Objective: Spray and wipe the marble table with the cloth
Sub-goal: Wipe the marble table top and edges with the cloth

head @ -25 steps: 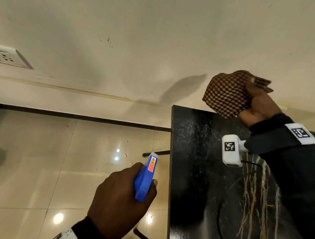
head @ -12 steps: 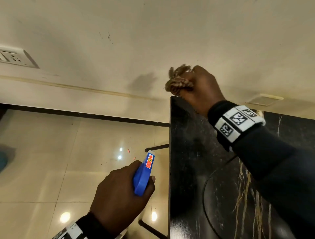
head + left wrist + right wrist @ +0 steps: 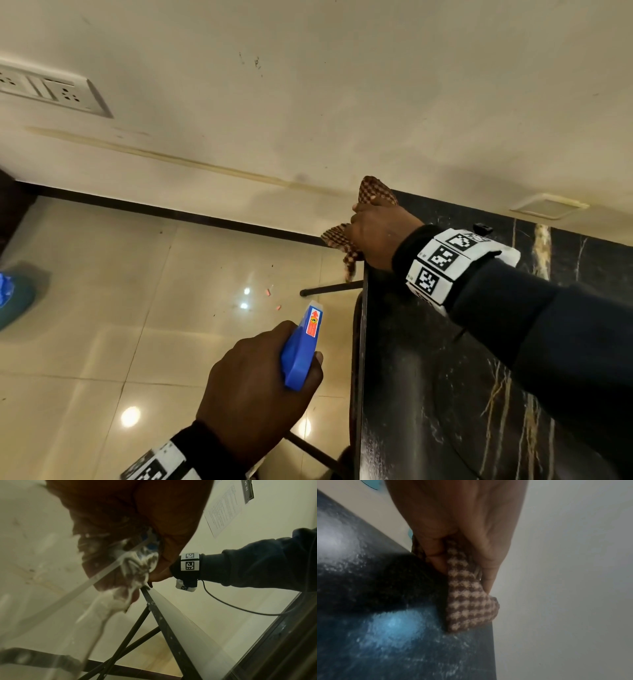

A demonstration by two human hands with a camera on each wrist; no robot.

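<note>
The black marble table (image 3: 428, 394) with pale veins fills the right of the head view. At its far left corner my right hand (image 3: 380, 236) grips a brown-and-cream checked cloth (image 3: 375, 193) and holds it against the table top. Part of the cloth hangs over the left edge. In the right wrist view the cloth (image 3: 467, 601) lies bunched under my fingers on the wet, speckled table (image 3: 385, 628). My left hand (image 3: 257, 387) holds a spray bottle by its blue head (image 3: 301, 349), off the table's left edge over the floor.
A cream wall runs behind the table, with a socket plate (image 3: 48, 90) at upper left. Glossy beige floor tiles (image 3: 137, 308) lie to the left. Black metal table legs (image 3: 329, 287) show under the table edge. Something blue (image 3: 10, 294) sits at the far left.
My right hand has brought the cloth from up in the air down onto the table's far left corner. The left hand with the spray bottle has stayed in about the same place.
</note>
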